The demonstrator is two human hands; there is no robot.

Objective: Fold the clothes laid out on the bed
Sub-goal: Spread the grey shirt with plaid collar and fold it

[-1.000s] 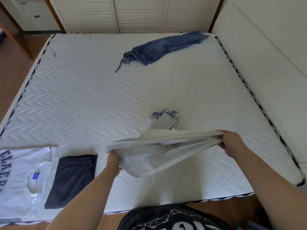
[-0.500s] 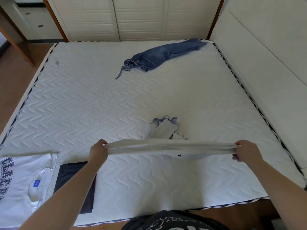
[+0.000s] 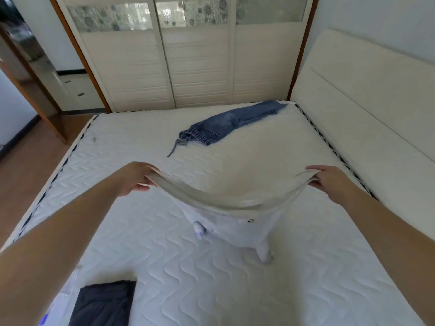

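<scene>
At far left a wooden doorframe (image 3: pixel 35 100) stands by the floor. Your left hand (image 3: pixel 135 177) pinches one corner of the pale garment (image 3: pixel 226 201), held above the quilted mattress (image 3: pixel 164 255). Jeans (image 3: pixel 230 124) lie before the wardrobe doors (image 3: pixel 197 67). Your right hand (image 3: pixel 329 182) pinches the other corner, beside the headboard (image 3: pixel 376 102).

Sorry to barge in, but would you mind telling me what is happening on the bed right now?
A person is folding laundry. Their left hand and right hand each grip one end of a white garment, holding it stretched and sagging above the mattress, its lower part hanging down. A pair of blue jeans lies unfolded at the far side, while a dark folded item sits at the near left corner.
</scene>
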